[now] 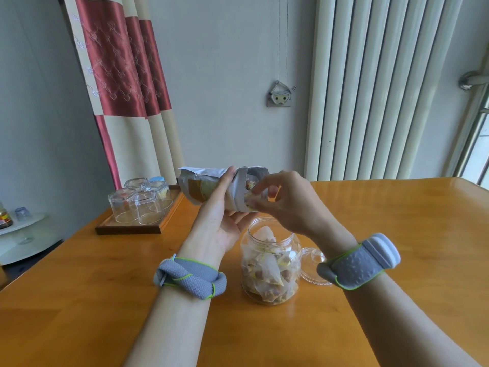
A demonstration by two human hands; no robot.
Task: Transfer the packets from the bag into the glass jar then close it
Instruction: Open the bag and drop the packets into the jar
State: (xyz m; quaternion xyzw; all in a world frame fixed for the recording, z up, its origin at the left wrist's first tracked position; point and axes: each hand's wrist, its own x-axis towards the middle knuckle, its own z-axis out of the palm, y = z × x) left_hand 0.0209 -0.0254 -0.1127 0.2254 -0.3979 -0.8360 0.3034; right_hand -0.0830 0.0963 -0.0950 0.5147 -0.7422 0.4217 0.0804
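My left hand [222, 210] grips a silver and yellow bag [203, 189], held on its side above the table with its mouth facing right. My right hand [285, 205] is at that mouth, fingertips pinching a packet [250, 201] that sits half inside the bag. Directly below stands the open glass jar [270, 263], holding several translucent packets of brownish and yellow contents. The jar's clear lid [312, 266] lies flat on the table just right of the jar, partly hidden behind my right wrist.
A wooden tray [132, 229] with several upturned drinking glasses [143, 202] sits at the table's far left edge. The orange wooden table [397, 221] stretches right. A small white side shelf [23, 234] with a bottle stands left of the table.
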